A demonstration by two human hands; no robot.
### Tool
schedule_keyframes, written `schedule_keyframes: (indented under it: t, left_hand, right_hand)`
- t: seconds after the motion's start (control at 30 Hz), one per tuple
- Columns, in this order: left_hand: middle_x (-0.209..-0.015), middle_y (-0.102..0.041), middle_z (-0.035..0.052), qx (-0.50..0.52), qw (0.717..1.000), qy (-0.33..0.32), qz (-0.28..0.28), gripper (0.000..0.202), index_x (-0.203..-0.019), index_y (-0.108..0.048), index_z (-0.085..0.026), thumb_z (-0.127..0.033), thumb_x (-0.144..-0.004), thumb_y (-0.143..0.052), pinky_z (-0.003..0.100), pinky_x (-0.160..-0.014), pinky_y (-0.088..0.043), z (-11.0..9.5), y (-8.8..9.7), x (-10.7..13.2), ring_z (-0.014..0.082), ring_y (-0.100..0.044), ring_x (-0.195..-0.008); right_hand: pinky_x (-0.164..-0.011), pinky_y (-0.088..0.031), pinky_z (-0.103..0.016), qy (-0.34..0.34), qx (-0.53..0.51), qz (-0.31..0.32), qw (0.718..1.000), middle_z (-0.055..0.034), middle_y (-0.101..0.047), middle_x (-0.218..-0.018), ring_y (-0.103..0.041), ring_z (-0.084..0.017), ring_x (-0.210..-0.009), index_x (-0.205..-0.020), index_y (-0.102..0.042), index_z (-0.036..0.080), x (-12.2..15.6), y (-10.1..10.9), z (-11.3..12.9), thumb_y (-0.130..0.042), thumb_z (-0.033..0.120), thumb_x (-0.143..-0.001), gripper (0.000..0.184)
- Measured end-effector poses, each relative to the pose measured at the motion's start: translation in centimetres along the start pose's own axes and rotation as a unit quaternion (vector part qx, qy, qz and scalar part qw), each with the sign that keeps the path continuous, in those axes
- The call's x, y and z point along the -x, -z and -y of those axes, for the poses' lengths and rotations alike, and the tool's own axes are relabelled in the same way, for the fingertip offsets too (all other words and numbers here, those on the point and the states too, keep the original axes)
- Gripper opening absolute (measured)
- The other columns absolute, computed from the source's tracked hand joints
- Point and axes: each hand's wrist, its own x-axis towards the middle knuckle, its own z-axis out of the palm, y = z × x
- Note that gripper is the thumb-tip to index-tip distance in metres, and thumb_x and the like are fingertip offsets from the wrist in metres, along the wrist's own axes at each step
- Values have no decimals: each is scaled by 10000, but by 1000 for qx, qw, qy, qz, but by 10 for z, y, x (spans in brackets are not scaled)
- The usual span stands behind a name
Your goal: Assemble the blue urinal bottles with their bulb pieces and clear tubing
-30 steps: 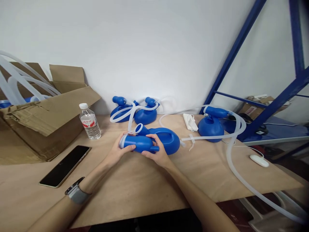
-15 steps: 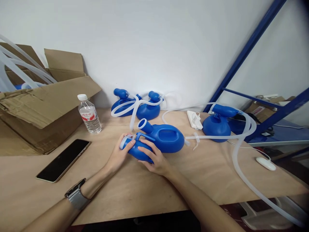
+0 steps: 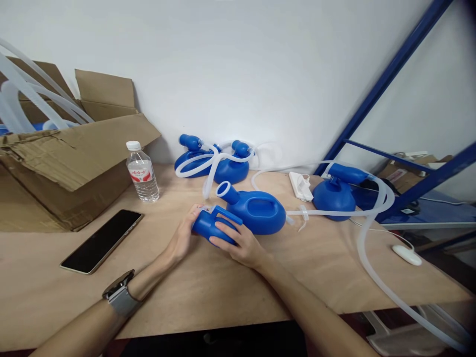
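Note:
Between my hands is a blue plastic urinal head (image 3: 204, 226), a rounded cup with a strap-like handle on top and a clear piece showing near its left end. My left hand (image 3: 185, 232) closes over that left end, hiding its opening. From the right, my right hand (image 3: 242, 244) grips the rounded body, fingers lying across it below the handle. Just behind lies a blue urinal bottle (image 3: 255, 225) on its side, its white-rimmed neck (image 3: 224, 189) tilted up to the left. The hidden undersides of my fingers cannot be seen.
Two blue urinal bottles (image 3: 231, 171) with coiled hoses stand by the wall. Another bottle (image 3: 334, 200) with a long hose (image 3: 366, 253) is at right, near a white power strip (image 3: 300, 186). At left are a cardboard box (image 3: 74, 163), a water bottle (image 3: 142, 179) and a phone (image 3: 102, 242).
My left hand has shifted over the head's left end, covering the white rim seen before, and its thumb has left the top. My right hand keeps its grip. The view has moved slightly.

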Motion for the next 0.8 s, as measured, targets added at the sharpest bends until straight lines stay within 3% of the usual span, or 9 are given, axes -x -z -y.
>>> schedule_keyframes:
  t: [0.1, 0.2, 0.3, 0.37, 0.43, 0.5, 0.57, 0.67, 0.8]
  left_hand:
    - [-1068, -730, 68, 16, 1000, -9, 20, 561, -1025, -665, -220, -706, -938, -398, 402, -818, -560, -5, 4, -5, 287, -672, -986]
    - [-898, -709, 35, -41, 999, -16, -7, 432, -858, -654, -207, -638, -863, -626, 350, -823, -529, -13, 6, -9, 244, -654, -894]
    - [-868, -686, 21, -82, 994, -42, -59, 367, -875, -642, -202, -562, -830, -689, 317, -770, -506, -18, 7, -9, 216, -632, -835]
    - [-882, -680, 19, -132, 983, -84, -92, 321, -911, -634, -202, -512, -839, -680, 317, -758, -495, -18, 7, -6, 208, -621, -820]
    - [-897, -681, 21, -192, 965, -129, -125, 277, -928, -630, -205, -469, -856, -671, 326, -765, -495, -16, 6, -3, 204, -622, -815]
    - [-918, -692, 30, -245, 941, -188, -140, 246, -944, -635, -206, -440, -875, -669, 338, -793, -511, -12, 5, 1, 210, -640, -840]
    - [-961, -706, 50, -295, 907, -269, -130, 233, -981, -641, -205, -415, -887, -678, 348, -828, -532, -6, 4, 4, 221, -666, -891]
    - [-1023, -718, 87, -356, 849, -378, -95, 247, -1035, -656, -204, -403, -895, -695, 354, -832, -562, 2, 2, 7, 234, -692, -924]
    - [-1032, -731, 107, -387, 820, -416, -74, 215, -1062, -669, -204, -383, -950, -629, 384, -857, -585, 6, 0, 9, 249, -697, -952]
  right_hand:
    - [-1087, -546, -522, 4, 25, 16, 1000, -81, -611, -1442, -453, -298, -1478, -1383, -608, 319, -3, 3, -3, -606, 93, -977, 465]
    - [-1087, -522, -526, 23, 24, 47, 998, -26, -560, -1470, -446, -287, -1474, -1317, -616, 417, -2, 0, -3, -663, 140, -962, 452]
    - [-1077, -503, -593, -22, -12, -33, 999, -60, -442, -1502, -507, -325, -1382, -1368, -527, 432, 3, -6, -2, -760, 367, -904, 524]
    - [-1041, -514, -616, -108, -25, -120, 987, -128, -418, -1449, -540, -344, -1297, -1491, -388, 368, 6, -6, -2, -664, 523, -936, 639]
    - [-1009, -529, -595, -200, -53, -145, 968, -152, -476, -1346, -563, -338, -1226, -1542, -334, 297, 4, -2, -1, -483, 554, -1011, 609]
    - [-1010, -527, -561, -251, -103, -108, 956, -147, -542, -1279, -578, -327, -1197, -1514, -401, 258, -1, 4, 3, -395, 538, -1044, 548]
    - [-1044, -510, -538, -258, -147, -66, 953, -143, -566, -1311, -575, -326, -1228, -1479, -459, 250, -9, 8, 8, -417, 541, -1041, 527]
    - [-1049, -514, -500, -261, -175, -56, 948, -139, -585, -1330, -584, -313, -1234, -1476, -471, 249, -19, 9, 16, -509, 516, -1019, 531]
    - [-958, -552, -431, -278, -167, -56, 944, -98, -648, -1174, -628, -262, -1090, -1349, -586, 263, -25, 5, 23, -572, 383, -1010, 360]
